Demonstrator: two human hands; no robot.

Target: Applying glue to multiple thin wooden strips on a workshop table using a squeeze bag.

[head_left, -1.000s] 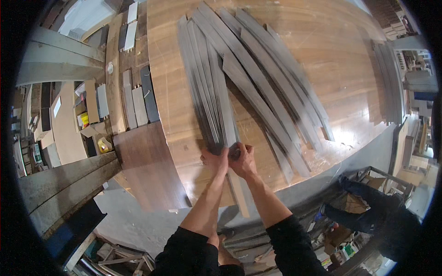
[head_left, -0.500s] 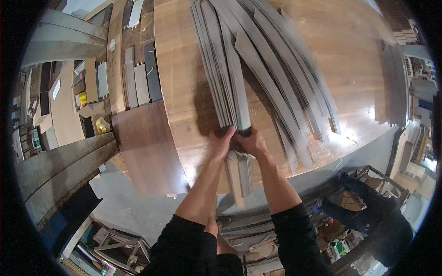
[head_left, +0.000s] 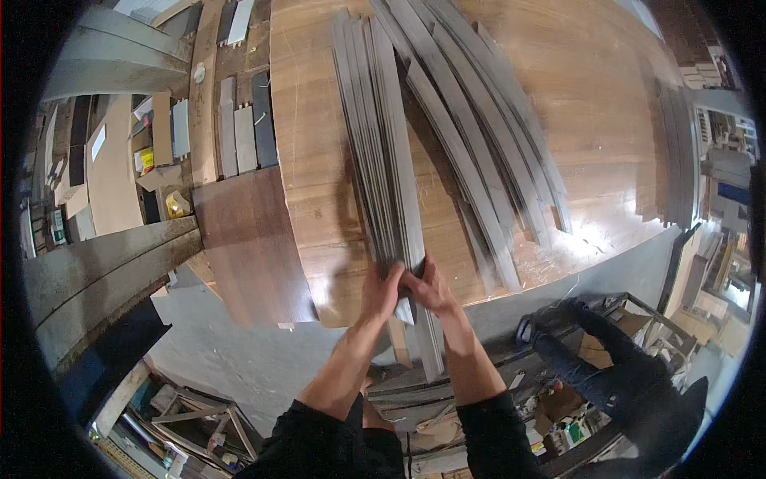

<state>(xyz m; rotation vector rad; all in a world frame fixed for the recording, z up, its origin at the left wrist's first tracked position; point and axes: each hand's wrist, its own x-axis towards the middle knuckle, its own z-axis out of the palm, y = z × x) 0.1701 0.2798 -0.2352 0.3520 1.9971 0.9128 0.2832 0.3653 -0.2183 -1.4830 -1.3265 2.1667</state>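
Note:
A bundle of long grey strips (head_left: 373, 152) lies lengthwise on the wooden tabletop (head_left: 614, 120), its near ends jutting past the front edge. My left hand (head_left: 383, 291) is closed around the left side of the bundle near that edge. Opposite it, my right hand (head_left: 435, 286) grips the right side, with the thumbs close together on top. Below my hands, one grey strip and a tan strip (head_left: 398, 342) stick out farther than the others. Just to the right, a looser pile of grey strips (head_left: 471, 136) fans out across the table.
Another stack of grey strips (head_left: 678, 160) sits at the table's far right. Left of the table are a brown panel (head_left: 247, 247), short boards (head_left: 245, 140) and grey metal beams (head_left: 112, 275). A person in dark clothes (head_left: 638, 391) bends by a cluttered cart at lower right.
Both hands have moved toward me, and the gripped bundle has slid nearer with them. Its far ends now stand apart from the fanned pile. The person at lower right has shifted slightly.

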